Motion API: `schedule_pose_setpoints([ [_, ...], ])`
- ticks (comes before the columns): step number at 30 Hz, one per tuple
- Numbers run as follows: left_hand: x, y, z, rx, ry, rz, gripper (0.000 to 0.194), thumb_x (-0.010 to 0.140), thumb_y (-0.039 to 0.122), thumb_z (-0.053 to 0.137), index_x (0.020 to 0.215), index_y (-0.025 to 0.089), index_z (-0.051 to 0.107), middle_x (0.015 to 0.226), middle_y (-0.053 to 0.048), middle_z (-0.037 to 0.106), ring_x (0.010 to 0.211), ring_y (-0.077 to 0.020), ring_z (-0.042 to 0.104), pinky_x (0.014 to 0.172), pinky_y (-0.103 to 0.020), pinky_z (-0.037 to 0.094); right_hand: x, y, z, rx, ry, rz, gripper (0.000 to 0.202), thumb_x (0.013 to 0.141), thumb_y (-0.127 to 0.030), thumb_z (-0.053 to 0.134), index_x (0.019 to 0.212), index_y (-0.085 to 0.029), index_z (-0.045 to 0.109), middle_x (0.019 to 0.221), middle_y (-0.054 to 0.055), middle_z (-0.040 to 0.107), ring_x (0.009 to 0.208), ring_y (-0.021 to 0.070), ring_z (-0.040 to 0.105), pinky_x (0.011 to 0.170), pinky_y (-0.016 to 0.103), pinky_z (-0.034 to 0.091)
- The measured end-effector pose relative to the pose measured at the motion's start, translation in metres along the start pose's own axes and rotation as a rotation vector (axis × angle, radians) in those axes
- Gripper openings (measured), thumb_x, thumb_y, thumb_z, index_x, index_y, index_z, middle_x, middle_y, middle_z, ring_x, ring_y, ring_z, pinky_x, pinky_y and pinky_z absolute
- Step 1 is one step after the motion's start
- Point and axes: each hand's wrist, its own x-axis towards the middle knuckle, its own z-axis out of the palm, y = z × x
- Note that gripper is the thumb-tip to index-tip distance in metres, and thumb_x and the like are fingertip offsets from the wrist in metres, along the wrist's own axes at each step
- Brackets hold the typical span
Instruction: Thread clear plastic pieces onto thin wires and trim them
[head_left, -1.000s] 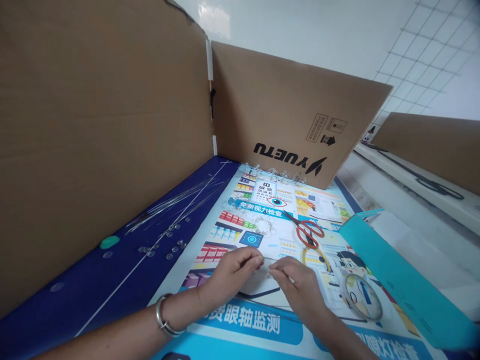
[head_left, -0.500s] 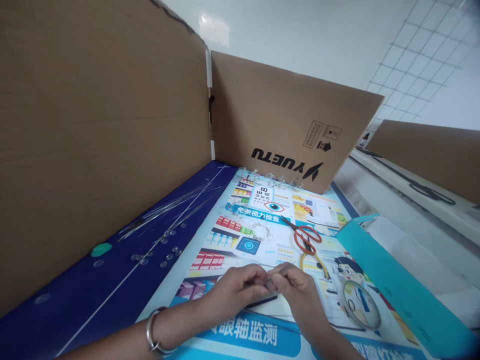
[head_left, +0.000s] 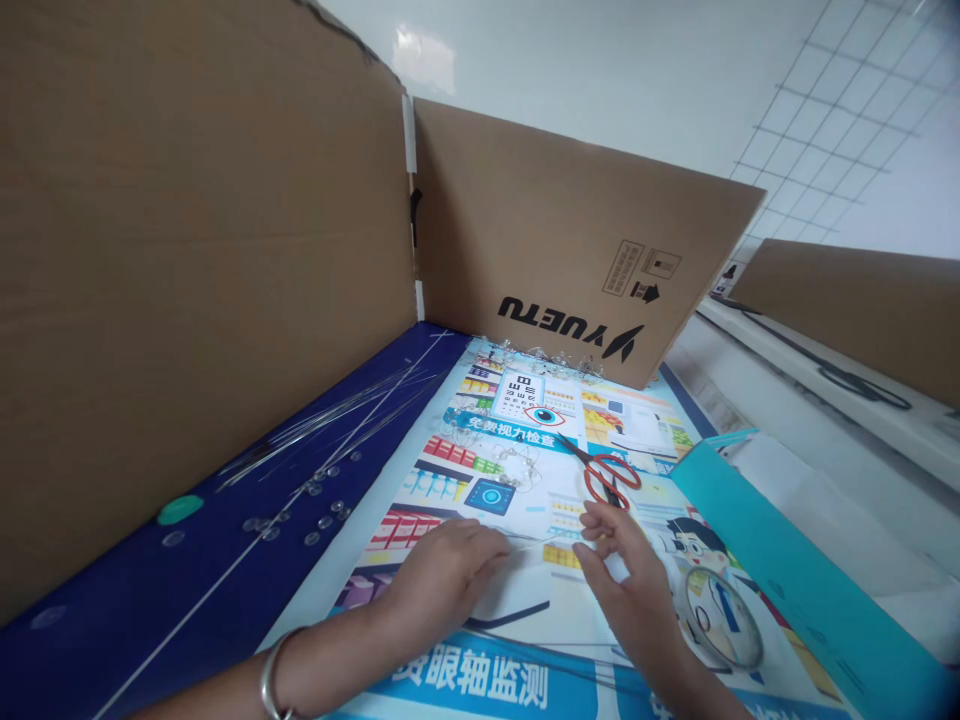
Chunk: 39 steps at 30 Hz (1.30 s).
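My left hand (head_left: 448,572), with a metal bangle (head_left: 271,680) on its wrist, is closed over the printed sheet (head_left: 420,468). A thin pale strand (head_left: 536,542) runs from its fingertips toward my right hand (head_left: 628,572). The thumb and fingers of that right hand are apart and partly curled, close to the strand's far end. Just beyond it lie scissors (head_left: 611,478) with orange-red handles. A loop of clear beads on wire (head_left: 517,466) rests on the sheet ahead of my hands. Anything small inside my left fingers is hidden.
Loose clear discs or beads (head_left: 324,522) and long thin wires (head_left: 330,410) lie on the blue strip at left, near a green disc (head_left: 180,510). Cardboard panels (head_left: 570,230) stand at left and back. Tape roll (head_left: 721,618) and a teal folder (head_left: 795,560) are at right.
My hands, fingertips together before, have moved apart, baring the thin strand between them. The right fingers have spread and moved up to the right. The view has shifted slightly.
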Motion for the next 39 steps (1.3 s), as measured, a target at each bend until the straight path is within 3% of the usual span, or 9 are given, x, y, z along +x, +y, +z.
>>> schedule_pose_setpoints([
  [3,-0.001,-0.001,0.003,0.163,-0.029,0.088,0.021,0.087,0.019,0.040,0.083,0.019,0.061,0.073,-0.003,0.062,0.070,-0.0181,0.054,0.065,-0.030,0.038,-0.004,0.004,-0.006,-0.284,-0.048,-0.377,0.036,0.082,-0.020,0.055,0.117,-0.021,0.050,0.109,0.010,0.057,0.101,0.0234,0.050,0.087,0.040,0.041],
  [5,-0.003,0.001,0.003,0.225,-0.064,0.133,0.019,0.085,0.015,0.042,0.081,0.019,0.059,0.072,-0.003,0.061,0.071,-0.0188,0.054,0.067,-0.032,0.037,-0.008,0.005,-0.004,-0.389,-0.122,-0.534,0.033,0.082,-0.020,0.055,0.115,-0.018,0.052,0.106,0.010,0.059,0.099,0.0244,0.050,0.085,0.041,0.040],
  [11,-0.006,0.009,0.003,0.245,-0.128,0.185,0.021,0.078,0.008,0.047,0.089,0.022,0.058,0.075,-0.001,0.060,0.071,-0.0191,0.052,0.065,-0.033,0.036,-0.020,0.014,0.006,-0.466,-0.294,-0.681,0.022,0.084,-0.010,0.049,0.104,-0.015,0.057,0.076,0.004,0.060,0.070,0.0167,0.048,0.066,0.034,0.036],
  [16,-0.004,0.005,0.004,0.177,-0.118,0.185,0.019,0.083,0.011,0.044,0.090,0.022,0.059,0.074,-0.001,0.060,0.070,-0.0175,0.052,0.065,-0.031,0.036,-0.023,0.015,0.011,-0.428,-0.226,-0.580,0.017,0.084,-0.008,0.044,0.086,-0.016,0.059,0.066,0.003,0.056,0.064,0.0151,0.045,0.062,0.031,0.031],
  [20,-0.004,0.003,0.005,0.211,-0.135,0.181,0.018,0.085,0.013,0.043,0.081,0.020,0.059,0.071,-0.001,0.059,0.069,-0.0179,0.051,0.064,-0.031,0.036,-0.024,0.015,0.016,-0.439,-0.281,-0.455,0.020,0.086,-0.012,0.043,0.074,-0.019,0.058,0.062,0.002,0.054,0.062,0.0150,0.045,0.062,0.030,0.030],
  [24,-0.004,0.002,0.004,0.256,-0.133,0.152,0.018,0.084,0.011,0.043,0.081,0.020,0.058,0.072,-0.002,0.059,0.071,-0.0186,0.051,0.066,-0.032,0.037,-0.022,0.021,0.016,-0.409,-0.304,-0.331,0.018,0.087,-0.016,0.043,0.082,-0.020,0.059,0.071,0.003,0.058,0.071,0.0166,0.050,0.068,0.030,0.035],
  [30,-0.002,-0.003,0.004,0.244,-0.069,0.108,0.020,0.086,0.013,0.040,0.081,0.018,0.059,0.070,-0.003,0.058,0.069,-0.0169,0.051,0.065,-0.030,0.038,-0.016,0.028,0.010,-0.302,-0.229,-0.135,0.019,0.084,-0.015,0.043,0.093,-0.022,0.059,0.087,0.004,0.060,0.082,0.0171,0.054,0.072,0.029,0.044],
  [35,0.000,-0.003,0.003,0.261,-0.062,0.143,0.021,0.086,0.013,0.040,0.081,0.017,0.060,0.068,-0.003,0.057,0.069,-0.0170,0.051,0.064,-0.029,0.039,-0.016,0.021,0.007,-0.250,-0.151,-0.192,0.027,0.077,-0.010,0.045,0.101,-0.019,0.054,0.096,0.007,0.057,0.091,0.0197,0.052,0.078,0.034,0.046],
  [39,0.000,-0.002,0.003,0.265,-0.090,0.180,0.021,0.085,0.012,0.040,0.081,0.018,0.060,0.070,-0.004,0.058,0.070,-0.0172,0.051,0.065,-0.031,0.040,-0.018,0.014,0.007,-0.334,-0.198,-0.310,0.028,0.081,-0.016,0.051,0.109,-0.019,0.054,0.102,0.008,0.058,0.092,0.0215,0.049,0.081,0.038,0.043],
])
